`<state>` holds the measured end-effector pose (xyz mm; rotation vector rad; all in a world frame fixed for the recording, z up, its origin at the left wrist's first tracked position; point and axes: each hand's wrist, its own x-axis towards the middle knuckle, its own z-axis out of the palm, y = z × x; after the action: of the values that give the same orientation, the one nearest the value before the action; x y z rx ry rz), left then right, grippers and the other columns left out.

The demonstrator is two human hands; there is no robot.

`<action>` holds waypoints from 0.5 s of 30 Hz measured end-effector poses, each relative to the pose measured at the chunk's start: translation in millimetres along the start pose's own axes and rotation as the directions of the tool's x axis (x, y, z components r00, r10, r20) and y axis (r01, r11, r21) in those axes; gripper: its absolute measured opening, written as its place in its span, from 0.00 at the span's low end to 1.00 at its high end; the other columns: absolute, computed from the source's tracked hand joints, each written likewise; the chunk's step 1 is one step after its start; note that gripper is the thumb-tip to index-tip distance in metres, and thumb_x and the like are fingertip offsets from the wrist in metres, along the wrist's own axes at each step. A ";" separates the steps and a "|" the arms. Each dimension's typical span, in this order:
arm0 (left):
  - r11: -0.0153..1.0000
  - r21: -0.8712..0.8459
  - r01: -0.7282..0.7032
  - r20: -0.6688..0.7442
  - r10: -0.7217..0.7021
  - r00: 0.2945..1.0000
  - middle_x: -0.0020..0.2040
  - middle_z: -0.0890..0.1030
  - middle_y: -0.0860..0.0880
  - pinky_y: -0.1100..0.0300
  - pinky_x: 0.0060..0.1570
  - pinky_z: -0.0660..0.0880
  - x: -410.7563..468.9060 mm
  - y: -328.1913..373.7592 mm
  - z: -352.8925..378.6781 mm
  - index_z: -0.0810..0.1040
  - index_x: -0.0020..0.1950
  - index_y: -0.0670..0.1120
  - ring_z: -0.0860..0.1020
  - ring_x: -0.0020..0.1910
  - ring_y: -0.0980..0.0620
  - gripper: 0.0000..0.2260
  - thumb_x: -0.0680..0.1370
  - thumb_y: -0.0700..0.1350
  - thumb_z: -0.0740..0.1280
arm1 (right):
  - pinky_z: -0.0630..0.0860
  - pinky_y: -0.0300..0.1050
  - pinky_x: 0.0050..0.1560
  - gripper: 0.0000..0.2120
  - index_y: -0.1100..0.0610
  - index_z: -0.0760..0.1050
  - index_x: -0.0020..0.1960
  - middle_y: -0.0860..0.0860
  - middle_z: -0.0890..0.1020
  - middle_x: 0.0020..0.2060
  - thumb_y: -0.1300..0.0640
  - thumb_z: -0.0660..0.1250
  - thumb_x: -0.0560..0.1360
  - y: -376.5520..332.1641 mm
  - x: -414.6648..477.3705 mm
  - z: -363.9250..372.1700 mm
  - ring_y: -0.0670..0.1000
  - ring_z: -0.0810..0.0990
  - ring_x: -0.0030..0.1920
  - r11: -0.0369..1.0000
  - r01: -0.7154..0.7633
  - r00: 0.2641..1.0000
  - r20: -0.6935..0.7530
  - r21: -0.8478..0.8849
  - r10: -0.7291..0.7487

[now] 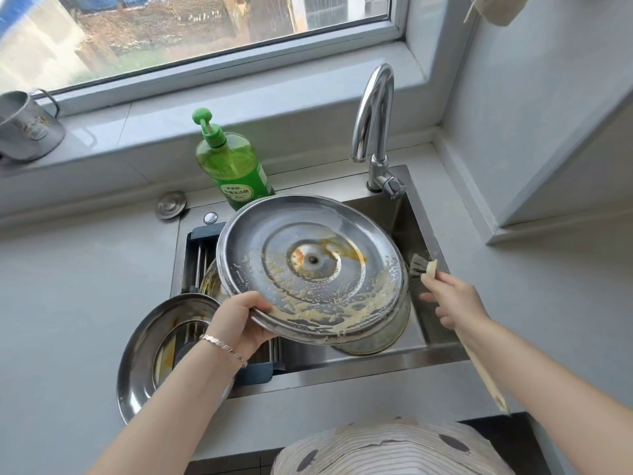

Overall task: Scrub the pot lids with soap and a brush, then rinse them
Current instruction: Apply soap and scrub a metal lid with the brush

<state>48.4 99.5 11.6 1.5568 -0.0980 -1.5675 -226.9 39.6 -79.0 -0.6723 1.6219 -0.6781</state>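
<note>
Holding soapy lid (308,269) over sink (376,363), we had left grip (239,320) clamped on rim, right grip (455,303) clamped on brush (418,265) handle.

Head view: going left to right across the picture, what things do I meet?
In order: metal mug → round metal plug → green soap bottle → faucet → brush in the right hand. The pot lid gripped by the left hand overlaps bottle and faucet, so left out.
</note>
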 end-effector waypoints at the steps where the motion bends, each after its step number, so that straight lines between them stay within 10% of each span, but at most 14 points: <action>1: 1.000 0.025 -0.004 0.010 0.004 1.000 0.34 0.82 0.40 0.55 0.26 0.79 -1.5 3.8 1.1 0.72 0.50 0.34 0.82 0.29 0.43 0.12 0.73 0.27 0.52 | 0.54 0.32 0.17 0.10 0.54 0.75 0.54 0.55 0.77 0.35 0.51 0.66 0.76 -1.9 -2.9 6.0 0.44 0.58 0.21 0.993 -0.066 0.997 0.044 0.098 0.062; 8: 0.979 0.180 -0.096 0.083 0.082 0.993 0.25 0.78 0.47 0.57 0.29 0.80 2.4 36.9 6.3 0.71 0.44 0.37 0.78 0.23 0.49 0.08 0.74 0.32 0.53 | 0.56 0.33 0.12 0.12 0.58 0.69 0.34 0.49 0.71 0.19 0.57 0.67 0.74 -21.9 -11.9 43.5 0.42 0.61 0.14 0.841 -0.368 0.919 0.289 0.396 0.266; 15: 0.972 -0.166 -0.168 0.065 0.181 0.981 0.55 0.81 0.42 0.45 0.55 0.76 4.1 0.6 24.8 0.76 0.54 0.43 0.79 0.54 0.41 0.08 0.78 0.42 0.60 | 0.56 0.31 0.13 0.13 0.61 0.67 0.33 0.50 0.73 0.17 0.66 0.63 0.76 -42.1 -33.7 70.6 0.42 0.63 0.13 0.734 -0.303 0.951 0.237 0.607 0.197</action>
<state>28.8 83.9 13.9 1.3247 -0.1463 -1.4615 -149.8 32.2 -35.3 0.0056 1.1861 -0.8870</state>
